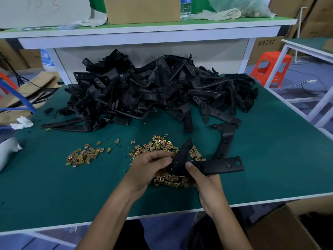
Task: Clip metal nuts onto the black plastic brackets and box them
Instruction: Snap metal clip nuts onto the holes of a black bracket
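Bracket [221, 166] gripped in R hand [204, 180] to steady it above nuts [158, 145] on bench [72, 195], L hand [151, 167] pinching its edge, prob. seating a nut.

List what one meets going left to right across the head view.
Crumpled white tissue → small heap of nuts → left hand → right hand, both gripping the black bracket → orange stool.

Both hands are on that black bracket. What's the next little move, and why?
Likely slide a nut onto the edge of the bracket: the left hand pinches right there, the right hand steadies it, and loose nuts lie just beneath.
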